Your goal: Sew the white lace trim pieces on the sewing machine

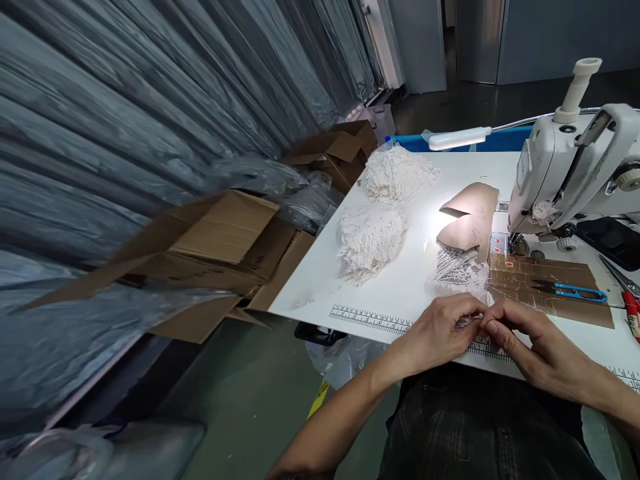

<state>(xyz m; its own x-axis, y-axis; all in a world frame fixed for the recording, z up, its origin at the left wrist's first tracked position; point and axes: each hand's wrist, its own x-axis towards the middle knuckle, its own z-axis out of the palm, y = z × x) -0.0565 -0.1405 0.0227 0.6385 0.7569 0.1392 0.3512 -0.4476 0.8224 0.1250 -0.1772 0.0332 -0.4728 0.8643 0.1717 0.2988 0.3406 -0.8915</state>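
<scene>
My left hand [447,333] and my right hand [527,340] meet at the table's front edge, fingertips pinched together. Between them is the near end of a white lace piece [457,273], which runs back over the table. My fingers hide most of the part they grip. A brown paper pattern [473,217] with a notch cut in it lies against the far end of the lace. To the right stands a white sewing machine [550,173]. Blue thread snips [573,291] rest on a brown card [560,310] right of my hands.
Two piles of white lace, a nearer pile [373,240] and a farther pile [397,172], lie on the table's left side. A lamp [460,138] shines from behind. A black phone [610,240] and a red-handled tool [631,313] are at right. Open cardboard boxes [225,230] stand left.
</scene>
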